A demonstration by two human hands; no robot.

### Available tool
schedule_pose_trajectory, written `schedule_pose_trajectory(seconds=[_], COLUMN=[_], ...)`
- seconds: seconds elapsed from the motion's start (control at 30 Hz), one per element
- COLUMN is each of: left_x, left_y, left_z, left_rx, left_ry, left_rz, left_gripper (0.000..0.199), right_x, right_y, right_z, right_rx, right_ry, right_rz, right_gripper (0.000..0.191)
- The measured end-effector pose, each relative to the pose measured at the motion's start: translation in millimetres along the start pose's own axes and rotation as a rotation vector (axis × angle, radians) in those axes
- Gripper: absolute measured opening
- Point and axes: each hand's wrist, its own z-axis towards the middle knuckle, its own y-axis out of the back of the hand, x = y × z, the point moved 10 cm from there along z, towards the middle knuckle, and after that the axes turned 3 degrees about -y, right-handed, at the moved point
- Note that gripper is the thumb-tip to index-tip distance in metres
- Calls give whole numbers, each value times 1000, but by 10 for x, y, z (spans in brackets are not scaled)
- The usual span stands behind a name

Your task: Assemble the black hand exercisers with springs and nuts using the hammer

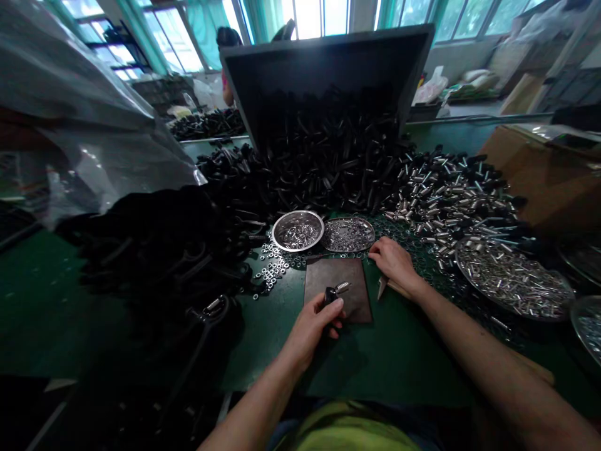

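Black knob (pixel 330 294), spring (pixel 343 287) already on, sits pinched in my left hand (pixel 315 318) above the mat (pixel 354 274); my right hand (pixel 395 260) curls beside loose rings (pixel 350 255), its hold unclear to me; heaped parts (pixel 446 200) remain.

I see a deep green tabletop (pixel 272 338) across the lower middle, a dull brown mat (pixel 338 272) near centre, and over it a black knob (pixel 330 294) with a silver spring (pixel 342 287). Black parts (pixel 319 156) darken the upper centre; the bowl (pixel 300 217) below gleams silver. Teal curtains (pixel 204 37) up top, a brown carton (pixel 539 181) at right, yellow-green clothing (pixel 352 429) at bottom centre.
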Motion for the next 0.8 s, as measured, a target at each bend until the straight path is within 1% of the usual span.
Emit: schedule_pose_trajectory(seconds=[0.03, 0.1, 0.2, 0.23, 0.3, 0.37, 0.43, 0.5, 0.6, 0.67, 0.7, 0.77, 0.8], left_x=[22, 86, 157, 157, 132, 105, 105, 113, 82, 34, 15, 13, 40], left_y=[17, 27, -69, -118, -202, -260, -283, -272, -172, -117, -108, -128, -148], left_z=[23, 62, 94, 99, 101, 90, 67, 46, 36, 39, 43, 54, 58], left_rx=[-5, -16, 11, 29, 59, 75, 69, 47, -32, -61, -57, -11, 24], left_ry=[20, 84, 186, 204, 212, 203, 199, 184, 102, 35, 13, 11, 43], left_rz=[-27, -117, -277, -312, -337, -321, -282, -222, -56, 81, 137, 186, 169], left_gripper=[44, 49, 60, 62, 63, 62, 62, 60, 56, 53, 52, 50, 49], right_x=[45, 202, 588, 723, 947, 1076, 1113, 1091, 1078, 1094, 1092, 1060, 1032], right_y=[30, 87, 117, 124, 108, 75, 49, 60, 89, 85, 65, -34, -108], right_z=[-33, -152, -468, -588, -796, -919, -955, -941, -936, -962, -971, -961, -938], right_rx=[-12, 9, 147, 181, 230, 245, 236, 206, 217, 264, 298, 418, 510], right_ry=[12, 45, 96, 108, 126, 139, 147, 145, 148, 156, 152, 138, 140], right_rz=[33, 236, 653, 692, 651, 567, 501, 459, 495, 583, 639, 742, 763], right_gripper=[12, 12, 16, 16, 13, 11, 11, 12, 20, 22, 22, 22, 25])
